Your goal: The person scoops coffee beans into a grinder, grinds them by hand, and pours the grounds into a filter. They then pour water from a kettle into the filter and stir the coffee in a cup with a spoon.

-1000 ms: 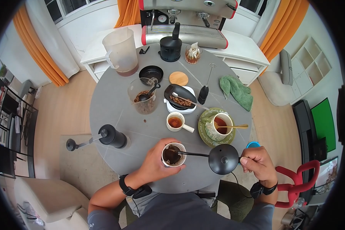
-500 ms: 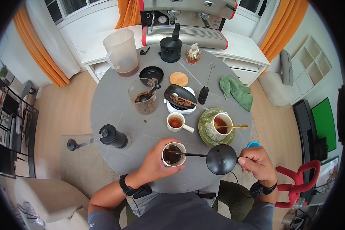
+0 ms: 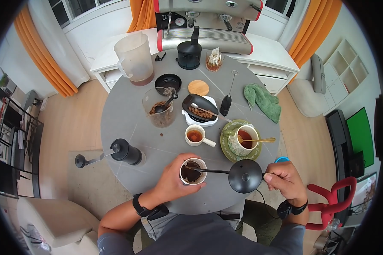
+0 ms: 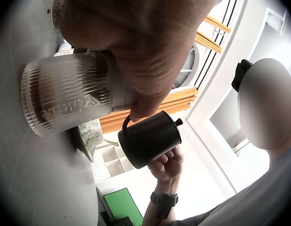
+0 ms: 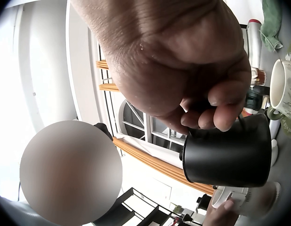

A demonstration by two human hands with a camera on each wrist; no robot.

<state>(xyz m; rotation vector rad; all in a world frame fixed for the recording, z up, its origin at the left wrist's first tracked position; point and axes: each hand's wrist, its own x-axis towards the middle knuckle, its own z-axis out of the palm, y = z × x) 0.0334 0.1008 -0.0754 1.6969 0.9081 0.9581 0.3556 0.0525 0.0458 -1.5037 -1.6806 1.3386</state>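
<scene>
In the head view the left hand (image 3: 174, 178) grips a white-rimmed cup (image 3: 193, 183) with dark wet grounds inside; the left wrist view shows a ribbed clear glass (image 4: 65, 92) below that hand (image 4: 131, 52). The right hand (image 3: 286, 180) holds a black gooseneck kettle (image 3: 245, 176) by its handle, fingers curled. Its spout tip reaches over the grounds. In the right wrist view that hand (image 5: 183, 66) is above the kettle body (image 5: 228, 155). Whether liquid is flowing cannot be told.
Behind the cup stand a small white cup (image 3: 194, 136) of brown liquid and a teacup on a green saucer (image 3: 229, 148). A hand grinder (image 3: 125, 151) stands left. Farther back are a bean jug (image 3: 161, 117), a scale (image 3: 205, 122), a frother (image 3: 226, 105) and a green towel (image 3: 261, 102).
The kettle and the right hand have shifted slightly left over the past second. The left hand and its cup have stayed nearly still.
</scene>
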